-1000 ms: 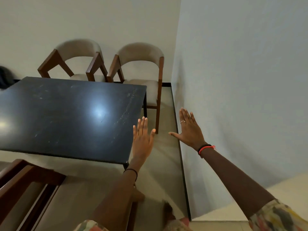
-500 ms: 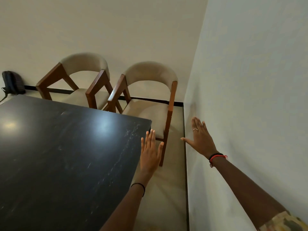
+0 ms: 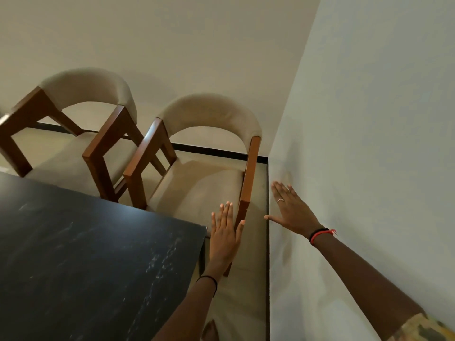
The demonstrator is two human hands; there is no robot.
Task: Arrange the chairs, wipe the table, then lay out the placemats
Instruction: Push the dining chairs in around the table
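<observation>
A: What does the head view show at the right end of the dark tabletop [image 3: 86,254]?

B: Two chairs with wooden frames and beige upholstery stand side by side against the back wall. The right chair [image 3: 204,190] sits in the corner, just beside the side wall [image 3: 369,143]; the left chair [image 3: 73,134] stands next to it, their adjacent armrests close together. The front edges of both seats lie at or under the far edge of the tabletop.

A: Where are the hands?

B: The left hand [image 3: 225,236] is raised past the tabletop's right corner, palm down, its fingers [image 3: 227,212] straight and held together. Its thumb lies at the front end of the right chair's near armrest [image 3: 248,183]; whether it touches the wood cannot be told. The right hand [image 3: 293,212] is spread flat against or just off the side wall, its fingers splayed and grasping nothing. A ring shows on one finger, and a red-and-black band [image 3: 320,235] circles that wrist; a thin black band [image 3: 209,281] circles the left wrist.

A: And the tabletop itself?

B: It is a glossy black slab with pale streaks and a reflected patch of light near its far edge. A strip of floor [image 3: 253,279] runs between it and the side wall, edged by a dark skirting line.
</observation>
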